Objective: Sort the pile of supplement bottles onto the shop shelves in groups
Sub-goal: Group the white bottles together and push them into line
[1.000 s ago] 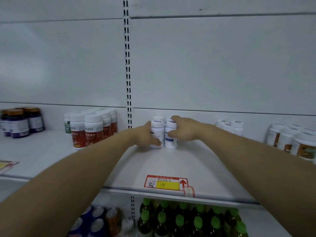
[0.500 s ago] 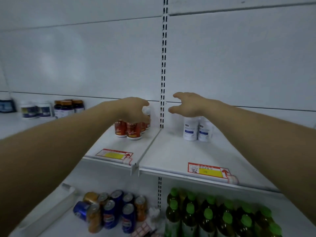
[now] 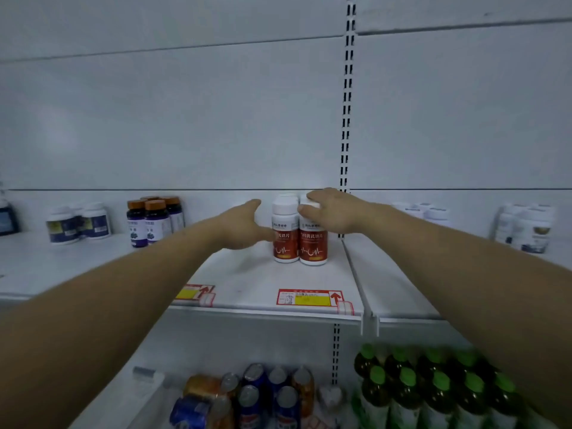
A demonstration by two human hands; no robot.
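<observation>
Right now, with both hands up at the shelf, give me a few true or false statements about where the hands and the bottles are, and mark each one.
1. The red-labelled bottles stand upright on the shelf. True.
2. The right hand hangs free and touches nothing. False: it lies over the red-labelled bottles' white caps, with fingers curled over one cap.
3. The left hand is at the left side of the red-labelled bottles, fingers fairly straight. True.
4. The green-capped bottles share a shelf with the red-labelled bottles. False: they stand on the shelf below, off to the right.
</observation>
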